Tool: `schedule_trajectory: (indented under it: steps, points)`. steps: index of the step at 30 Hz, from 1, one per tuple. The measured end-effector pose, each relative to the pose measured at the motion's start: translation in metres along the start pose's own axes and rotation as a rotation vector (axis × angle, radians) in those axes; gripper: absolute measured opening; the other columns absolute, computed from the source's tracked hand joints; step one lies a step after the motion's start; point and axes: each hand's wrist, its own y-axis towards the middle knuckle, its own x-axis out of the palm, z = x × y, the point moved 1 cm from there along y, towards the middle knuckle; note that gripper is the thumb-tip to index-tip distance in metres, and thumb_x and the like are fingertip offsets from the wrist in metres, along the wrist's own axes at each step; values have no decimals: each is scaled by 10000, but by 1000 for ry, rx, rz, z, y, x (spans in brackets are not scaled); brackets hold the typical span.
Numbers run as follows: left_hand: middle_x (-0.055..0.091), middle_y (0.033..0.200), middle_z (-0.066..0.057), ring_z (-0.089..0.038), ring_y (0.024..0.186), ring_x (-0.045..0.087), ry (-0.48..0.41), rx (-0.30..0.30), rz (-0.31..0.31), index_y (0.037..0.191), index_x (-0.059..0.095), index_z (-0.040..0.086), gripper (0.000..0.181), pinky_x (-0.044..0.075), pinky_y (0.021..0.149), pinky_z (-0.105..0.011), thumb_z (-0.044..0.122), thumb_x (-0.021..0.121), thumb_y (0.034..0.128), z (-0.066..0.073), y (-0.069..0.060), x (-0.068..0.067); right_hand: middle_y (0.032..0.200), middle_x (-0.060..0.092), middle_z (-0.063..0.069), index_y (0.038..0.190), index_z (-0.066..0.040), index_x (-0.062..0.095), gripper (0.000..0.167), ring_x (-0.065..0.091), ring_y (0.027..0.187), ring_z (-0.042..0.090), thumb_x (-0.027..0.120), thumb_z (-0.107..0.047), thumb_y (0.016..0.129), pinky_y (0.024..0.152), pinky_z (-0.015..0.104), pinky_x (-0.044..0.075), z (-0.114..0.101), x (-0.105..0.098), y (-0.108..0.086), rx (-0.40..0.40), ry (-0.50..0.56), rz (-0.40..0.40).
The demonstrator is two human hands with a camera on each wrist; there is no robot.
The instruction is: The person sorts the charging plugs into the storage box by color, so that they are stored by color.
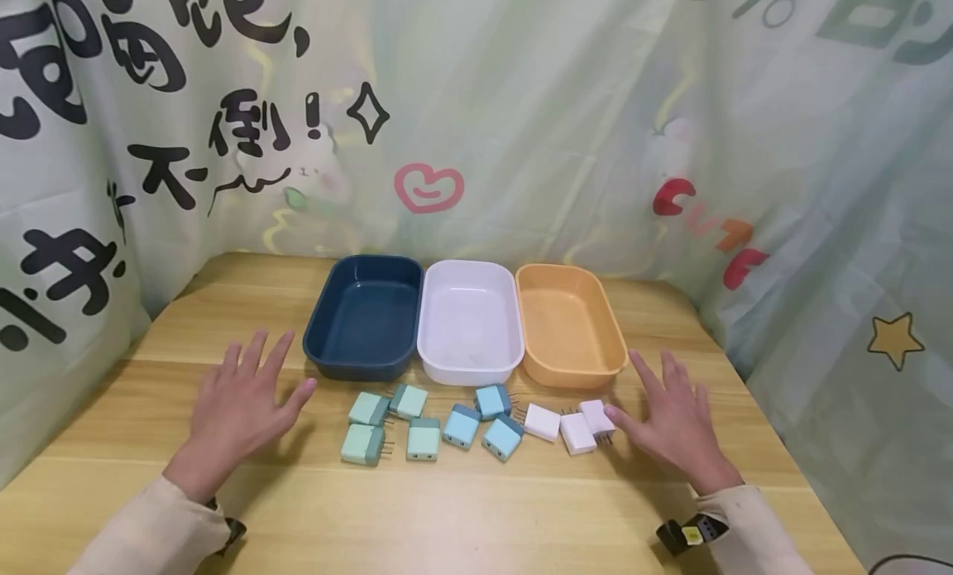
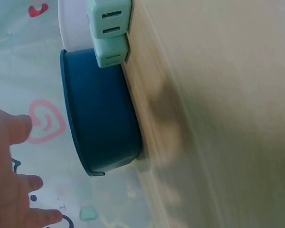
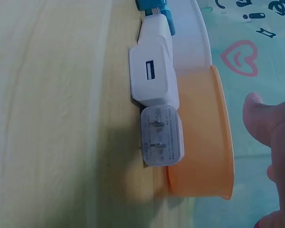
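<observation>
1. A person's right hand [image 1: 673,422], at lower right of the frame, spreads its fingers and holds nothing. Its thumb points left, just beside the nearest of three white USB chargers [image 1: 577,433].
2. The left hand [image 1: 241,397], at lower left, is likewise splayed and bare of any load. Four mint-green USB chargers [image 1: 423,439] lie to its right in the frame, across a strip of bare surface [image 1: 476,509], making the right hand the nearer of the two to its closest charger.
3. Three blue USB chargers [image 1: 462,426] sit at lower centre, between the green and white groups. The whole loose row runs left to right; the lower-left green charger lies lengthwise along it, prongs pointing right.
4. Just above the row stand a navy tray [image 1: 365,318], a white tray [image 1: 471,310] and an orange tray [image 1: 569,318], side by side, long axes running up the frame.
5. Behind hangs a pale fabric backdrop [image 1: 521,145], black lettering [image 1: 160,154] at upper left.
</observation>
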Motion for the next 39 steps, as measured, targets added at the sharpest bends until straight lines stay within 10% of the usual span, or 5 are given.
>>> schedule_trajectory:
  steps: [13,25,39]
  points:
    - [192,1511,-343,-554,1340,222,-363,-6,-132,1527,120,-26,790,210,1027,-691,475,436,1005,-2,21,4,1395,401,310,1387,8,423,669,402,1243,503,710,-252,842,957,653,341,-9,-2,15,-132,188,65]
    - [383,1453,-286,-469,1226,482,-654,-146,-184,1544,183,60,715,399,973,-581,492,397,1016,-8,33,2,1301,531,266,1310,21,510,506,554,1075,429,656,-93,840,881,596,426,-18,3,24,-165,327,116]
    - [280,1486,-331,-468,1244,456,-929,-253,-237,1552,144,65,783,501,890,-491,560,377,992,-14,45,5,1300,551,240,1285,25,545,375,600,1038,425,488,-18,917,827,579,472,-42,-1,39,-270,497,98]
